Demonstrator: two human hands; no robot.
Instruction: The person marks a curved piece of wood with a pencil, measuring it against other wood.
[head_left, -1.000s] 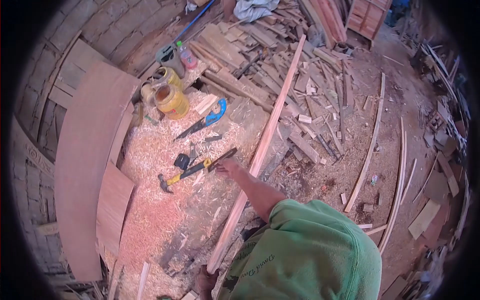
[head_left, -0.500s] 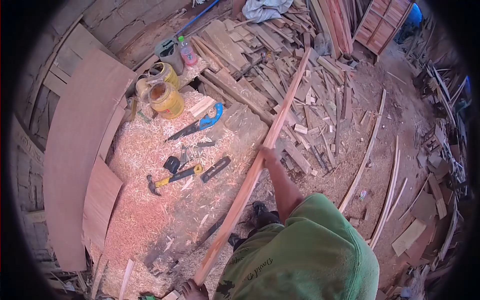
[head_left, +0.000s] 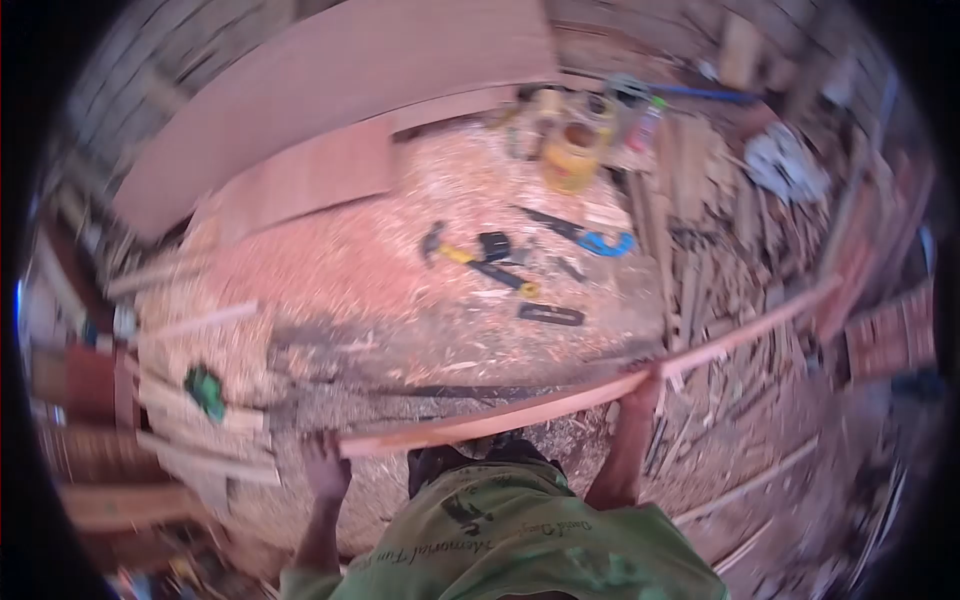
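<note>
A long narrow wooden plank (head_left: pixel 500 418) lies across in front of my body, near the front edge of the shavings-covered bench (head_left: pixel 440 365). My left hand (head_left: pixel 327 462) is closed on its left end. Farther right, my right hand (head_left: pixel 643 388) wraps around the plank, whose far end reaches up to the right. Beyond the plank on the bench are a yellow and black hammer (head_left: pixel 480 268), a black tape measure (head_left: pixel 494 246), a blue-handled saw (head_left: pixel 585 236) and a dark, oblong tool (head_left: pixel 551 314). The picture is somewhat blurred.
Yellow containers (head_left: pixel 572 160) and a bottle with a green cap (head_left: pixel 646 126) stand at the back of the bench. Large brown sheets (head_left: pixel 330 70) lie behind. Wood offcuts (head_left: pixel 715 290) are heaped on the right, and a green object (head_left: pixel 205 392) lies at left.
The view has swung left, so the bench and plank now run more sideways across it. Both forearms now show, and my left hand is seen more fully at the plank's end.
</note>
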